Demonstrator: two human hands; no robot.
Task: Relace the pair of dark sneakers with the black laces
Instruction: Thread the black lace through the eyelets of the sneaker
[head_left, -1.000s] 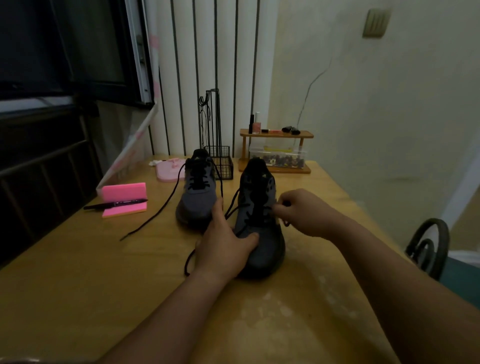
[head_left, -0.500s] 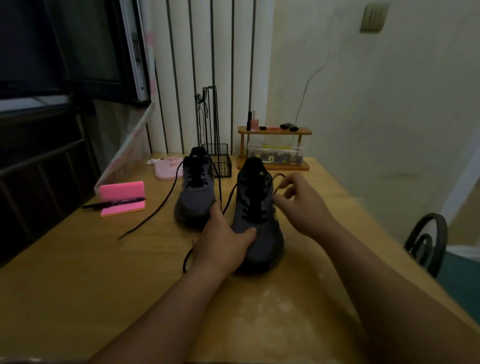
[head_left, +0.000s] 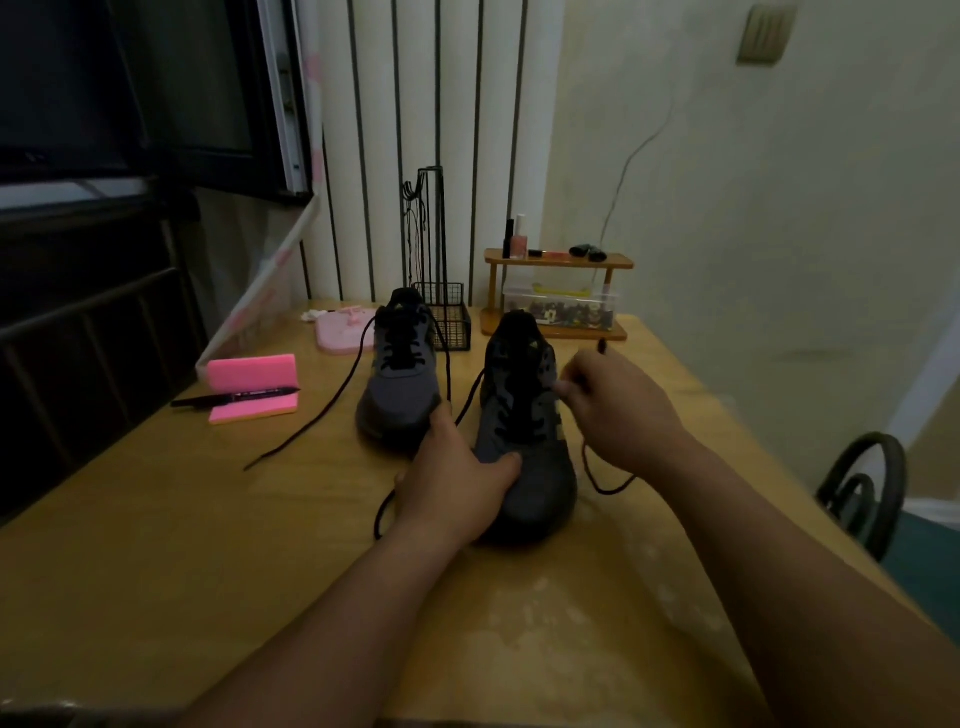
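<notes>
Two dark sneakers stand side by side on the wooden table (head_left: 156, 561), toes toward me. My left hand (head_left: 457, 478) grips the toe of the nearer right sneaker (head_left: 524, 415), thumb across its top. My right hand (head_left: 618, 410) pinches that shoe's black lace (head_left: 602, 483) beside the eyelets; the lace tip sticks up past my fingers and a loop trails on the table to the right. The left sneaker (head_left: 400, 384) is partly laced, with a long loose black lace (head_left: 332, 400) running out over the table to the left.
A pink sponge block with a black marker (head_left: 234, 397) lies at the left. A pink dish (head_left: 343, 335), a black wire stand with basket (head_left: 447, 317) and a small wooden shelf (head_left: 558, 291) holding bottles and a clear box stand at the back. A dark chair (head_left: 862, 488) is at the right.
My right hand has pulled the lace outward to the right of the nearer sneaker, so a loop now trails on the table. My left hand stays on the toe.
</notes>
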